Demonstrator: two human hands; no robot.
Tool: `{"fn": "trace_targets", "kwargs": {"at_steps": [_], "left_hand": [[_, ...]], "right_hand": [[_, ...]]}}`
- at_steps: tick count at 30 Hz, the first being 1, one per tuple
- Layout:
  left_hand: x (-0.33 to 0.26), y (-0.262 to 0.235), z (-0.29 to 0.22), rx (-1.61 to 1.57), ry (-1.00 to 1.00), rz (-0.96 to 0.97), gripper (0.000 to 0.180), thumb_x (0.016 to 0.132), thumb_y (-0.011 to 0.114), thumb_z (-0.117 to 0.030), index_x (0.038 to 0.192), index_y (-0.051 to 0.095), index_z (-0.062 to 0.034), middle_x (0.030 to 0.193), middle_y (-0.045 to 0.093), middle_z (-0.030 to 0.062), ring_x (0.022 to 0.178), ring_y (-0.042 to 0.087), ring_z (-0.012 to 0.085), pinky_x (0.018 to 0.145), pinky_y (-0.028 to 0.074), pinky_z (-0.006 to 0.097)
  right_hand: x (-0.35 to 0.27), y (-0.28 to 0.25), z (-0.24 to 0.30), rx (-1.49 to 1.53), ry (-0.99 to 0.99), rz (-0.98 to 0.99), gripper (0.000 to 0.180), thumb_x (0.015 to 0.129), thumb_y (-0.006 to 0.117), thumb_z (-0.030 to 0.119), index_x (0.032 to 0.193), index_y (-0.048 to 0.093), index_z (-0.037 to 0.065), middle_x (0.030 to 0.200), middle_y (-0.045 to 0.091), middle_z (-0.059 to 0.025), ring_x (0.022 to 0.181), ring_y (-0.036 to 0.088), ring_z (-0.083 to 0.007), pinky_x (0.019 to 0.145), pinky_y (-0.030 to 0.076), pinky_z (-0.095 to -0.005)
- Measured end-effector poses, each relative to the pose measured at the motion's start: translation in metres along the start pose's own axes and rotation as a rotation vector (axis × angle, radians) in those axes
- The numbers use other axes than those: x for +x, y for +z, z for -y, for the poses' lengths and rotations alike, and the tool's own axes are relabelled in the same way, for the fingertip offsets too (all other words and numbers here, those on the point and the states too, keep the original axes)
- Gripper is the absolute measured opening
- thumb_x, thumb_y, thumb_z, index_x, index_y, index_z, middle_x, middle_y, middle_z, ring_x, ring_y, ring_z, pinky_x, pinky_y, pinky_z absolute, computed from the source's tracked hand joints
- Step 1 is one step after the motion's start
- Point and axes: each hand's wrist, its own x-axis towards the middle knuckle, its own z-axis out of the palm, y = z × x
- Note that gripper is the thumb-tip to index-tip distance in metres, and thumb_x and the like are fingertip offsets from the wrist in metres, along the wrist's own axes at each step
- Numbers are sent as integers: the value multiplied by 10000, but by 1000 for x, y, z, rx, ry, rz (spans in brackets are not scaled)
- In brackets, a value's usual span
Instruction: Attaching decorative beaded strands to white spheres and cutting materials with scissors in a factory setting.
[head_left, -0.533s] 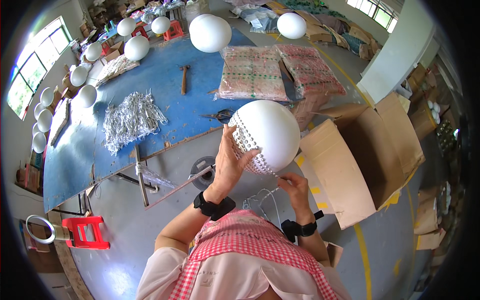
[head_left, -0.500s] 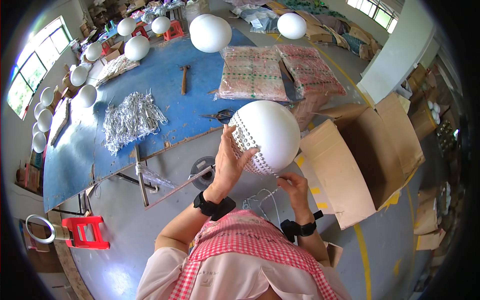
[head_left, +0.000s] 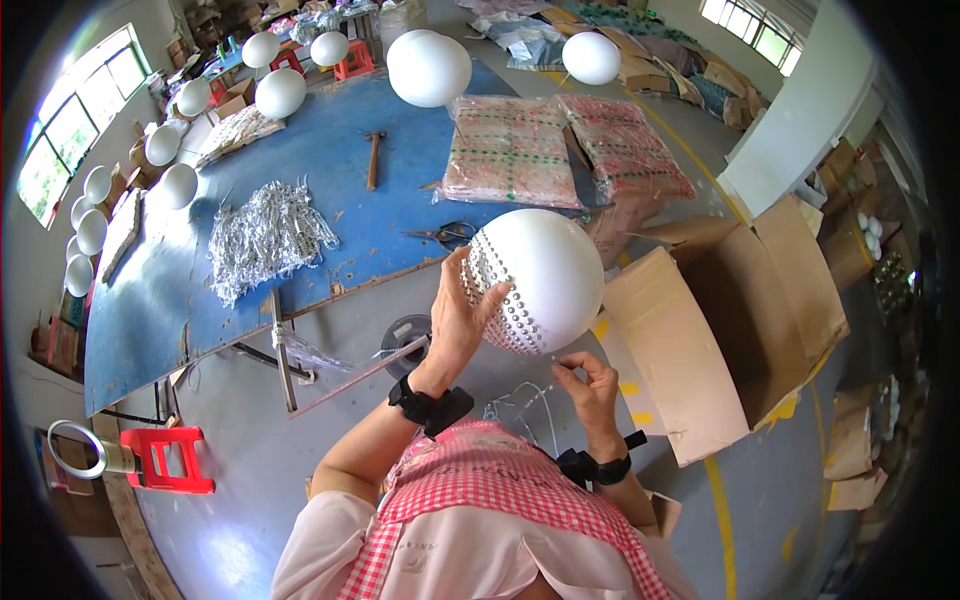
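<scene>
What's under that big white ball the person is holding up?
Under the big white ball, the right hand pinches a thin strand at its studded underside, with loose wire loops below. The left hand covers its left side; anything beneath that palm is hidden.

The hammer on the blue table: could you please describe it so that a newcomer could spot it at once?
Start at the big blue table. Near its far middle, left of two clear packets of patterned material, lies the hammer. Its thin brown wooden handle and small dark head set it apart from the round white balls and silvery heap.
</scene>
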Motion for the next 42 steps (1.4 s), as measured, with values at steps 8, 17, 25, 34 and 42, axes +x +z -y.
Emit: {"fn": "trace_targets", "kwargs": {"at_steps": [8, 17, 25, 34, 42], "left_hand": [[9, -4, 5, 54, -20, -32, 617, 884, 618, -398, 1293, 395, 6, 1229, 482, 239, 1108, 512, 382, 894, 439, 434], [16, -16, 20, -24, -60, 334, 1211, 654, 763, -595, 1451, 130, 62, 1458, 233, 329, 1396, 185, 412, 1125, 225, 420], [16, -12, 15, -88, -81, 243, 1146, 683, 767, -563, 1438, 178, 65, 1403, 342, 317, 1330, 346, 386, 1074, 321, 404], [15, -8, 15, -308, -187, 143, 1029, 715, 771, -507, 1412, 259, 51, 1279, 488, 265, 1167, 527, 312, 953, 446, 368], [13, -10, 10, -5, -125, 60, 913, 735, 733, -533, 1361, 365, 21, 1283, 436, 269, 1199, 472, 368, 970, 424, 421]], "right_hand": [[10, 6, -24, -255, -35, -55, 112, 773, 704, 56, 849, 660, -15, 768, 662, -60, 734, 603, -125, 684, 468, -269], [8, 3, -26, -116, 139, 106, 157, 896, 564, 113, 864, 634, -24, 739, 643, -67, 723, 608, -127, 673, 456, -255], [-9, 2, 13, 152, -42, 81, 182, 932, 539, 120, 901, 633, -32, 844, 617, -69, 731, 587, -122, 707, 470, -260], [-12, 2, 20, 136, -2, 68, 63, 837, 643, 4, 892, 649, -27, 842, 619, -55, 722, 578, -94, 661, 465, -209], [-6, 9, 22, -31, 23, 12, 49, 818, 657, 6, 866, 650, -5, 765, 622, -27, 706, 556, -75, 666, 451, -206]]}}
